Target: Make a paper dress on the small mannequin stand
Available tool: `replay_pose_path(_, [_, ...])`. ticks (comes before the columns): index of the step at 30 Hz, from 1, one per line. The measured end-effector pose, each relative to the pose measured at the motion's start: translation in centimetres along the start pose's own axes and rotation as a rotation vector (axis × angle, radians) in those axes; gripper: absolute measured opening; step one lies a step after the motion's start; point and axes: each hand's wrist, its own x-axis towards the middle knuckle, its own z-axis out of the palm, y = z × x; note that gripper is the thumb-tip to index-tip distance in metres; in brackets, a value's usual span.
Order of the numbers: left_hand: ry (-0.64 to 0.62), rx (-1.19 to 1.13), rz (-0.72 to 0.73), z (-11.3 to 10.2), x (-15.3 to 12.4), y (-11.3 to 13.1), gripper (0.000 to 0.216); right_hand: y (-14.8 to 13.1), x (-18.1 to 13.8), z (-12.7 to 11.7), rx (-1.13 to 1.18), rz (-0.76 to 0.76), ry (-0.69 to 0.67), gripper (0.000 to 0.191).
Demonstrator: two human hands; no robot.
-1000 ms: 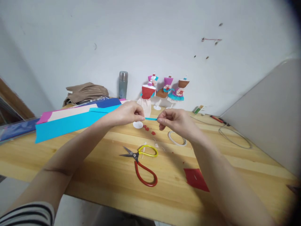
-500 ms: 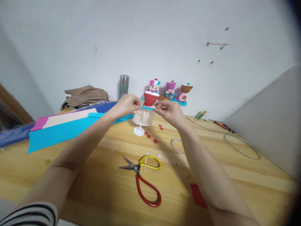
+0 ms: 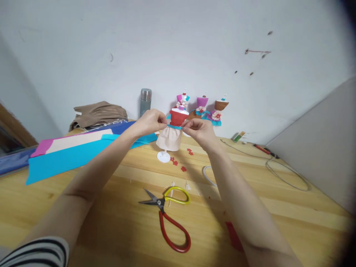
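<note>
A small dress form (image 3: 171,131) stands on a white round base, wearing a red top and a beige skirt. A thin blue strip (image 3: 174,127) lies across its waist. My left hand (image 3: 150,122) pinches the strip's left end and my right hand (image 3: 198,130) pinches its right end, both pressed against the waist. Scissors (image 3: 167,211) with one yellow and one red handle lie on the wooden table (image 3: 83,222) in front of me.
Three dressed mini forms (image 3: 201,109) stand at the back by the wall, beside a grey flask (image 3: 145,101). Blue, pink and beige paper sheets (image 3: 69,152) lie at the left. A tape ring (image 3: 207,174), red scraps (image 3: 233,237), a wire loop (image 3: 289,174) and brown cloth (image 3: 97,113) are also there.
Both hands carried the blue strip away from me and up to the dress form's waist, and drew closer together around it. The view shifted slightly.
</note>
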Motion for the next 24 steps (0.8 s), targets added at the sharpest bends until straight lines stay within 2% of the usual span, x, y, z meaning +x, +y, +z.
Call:
replay_pose_path(14, [-0.109, -0.242, -0.063, -0.4, 1.2, -0.3, 0.009, 0.6, 1.0, 0.0, 0.033, 0.063, 0.020, 0.022])
replay_pose_path(24, [-0.205, -0.350, 0.000, -0.7, 2.1, -1.6, 0.009, 1.1, 1.6, -0.2, 0.092, 0.102, -0.044, 0.023])
